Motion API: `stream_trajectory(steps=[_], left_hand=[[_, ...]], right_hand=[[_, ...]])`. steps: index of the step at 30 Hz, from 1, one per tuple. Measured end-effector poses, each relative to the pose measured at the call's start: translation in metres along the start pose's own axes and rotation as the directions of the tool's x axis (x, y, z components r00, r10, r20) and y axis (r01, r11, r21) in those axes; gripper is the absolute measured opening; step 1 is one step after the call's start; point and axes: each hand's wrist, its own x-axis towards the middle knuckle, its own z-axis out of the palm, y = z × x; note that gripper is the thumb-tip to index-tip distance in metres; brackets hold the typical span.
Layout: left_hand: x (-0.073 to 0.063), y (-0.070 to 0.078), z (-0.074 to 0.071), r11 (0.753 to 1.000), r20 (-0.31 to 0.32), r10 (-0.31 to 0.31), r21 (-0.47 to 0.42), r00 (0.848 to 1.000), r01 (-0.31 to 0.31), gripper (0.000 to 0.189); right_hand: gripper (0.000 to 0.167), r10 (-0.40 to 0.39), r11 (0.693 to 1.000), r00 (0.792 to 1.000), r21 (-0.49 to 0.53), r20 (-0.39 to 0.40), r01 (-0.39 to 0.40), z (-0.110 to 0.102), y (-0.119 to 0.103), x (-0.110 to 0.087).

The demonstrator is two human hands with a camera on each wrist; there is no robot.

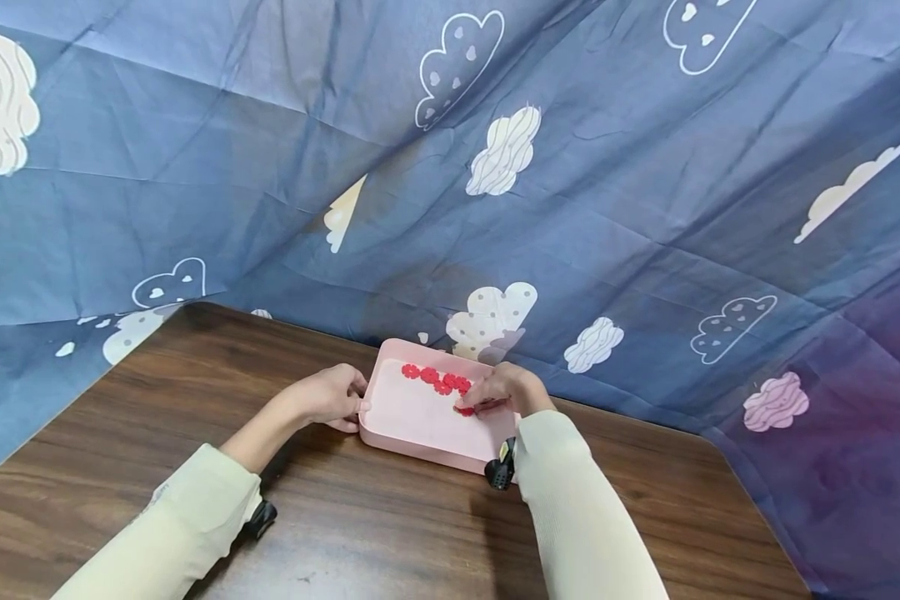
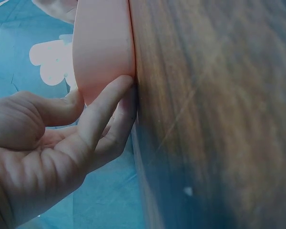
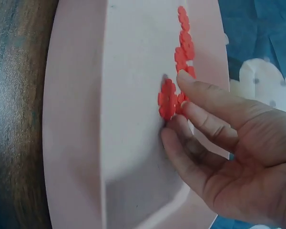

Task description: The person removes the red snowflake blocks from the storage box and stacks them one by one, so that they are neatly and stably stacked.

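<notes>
The work looks partly done, as far as can be judged: several red pieces (image 1: 429, 375) lie inside a pink tray (image 1: 412, 417), strung in an uneven row near its far wall, and the row bends toward the person at its right end. There the right hand (image 1: 501, 389) is busy, so that end seems to be the unfinished part; how much is left cannot be told, nor whether touching pieces are linked. The right hand's fingers are bent and set close together around the end of the row, with one red piece (image 3: 168, 99) just beyond the fingertips; whether they pinch a piece or only touch it is unclear. The left hand (image 1: 332, 398) pinches the tray's left side, thumb at the rim and bent fingers against the outer wall near the base. The pieces are small, bright red and flat, with scalloped edges like little flowers, some overlapping or touching. The tray is shallow with rounded corners, resting level on a brown wooden table (image 1: 330, 508) near its far edge.
</notes>
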Motion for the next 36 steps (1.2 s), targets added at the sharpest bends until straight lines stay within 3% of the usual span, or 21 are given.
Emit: stream_trajectory(steps=[6, 15, 18, 25, 28, 36], left_hand=[[0.000, 0.000, -0.001, 1.000, 0.003, 0.003, 0.001, 1.000, -0.003, 0.031], [0.001, 0.001, -0.001, 1.000, -0.002, -0.001, 0.014, 1.000, 0.001, 0.031], [0.001, 0.002, 0.000, 1.000, -0.007, -0.009, 0.016, 1.000, 0.009, 0.030], [-0.003, 0.004, 0.002, 0.999, -0.012, -0.027, 0.031, 1.000, 0.027, 0.031], [-0.003, 0.003, 0.002, 0.999, -0.013, -0.029, 0.029, 0.999, 0.029, 0.032], [-0.001, 0.001, 0.001, 0.999, -0.023, -0.025, 0.023, 0.999, 0.026, 0.031]], right_hand=[[0.022, 0.012, 0.991, 1.000, -0.135, -0.023, -0.015, 0.003, -0.006, -0.002], [0.030, -0.043, 0.986, 0.999, -0.161, -0.031, 0.037, 0.000, 0.001, 0.000], [0.026, -0.071, 0.988, 0.997, -0.141, -0.037, 0.065, -0.001, 0.005, 0.000], [0.031, -0.087, 0.996, 0.996, 0.020, -0.031, 0.087, -0.005, 0.015, -0.002], [0.026, -0.106, 0.992, 0.994, 0.063, -0.036, 0.109, -0.010, 0.017, -0.003], [0.018, -0.167, 0.985, 0.986, 0.044, -0.029, 0.168, -0.035, 0.021, -0.012]])
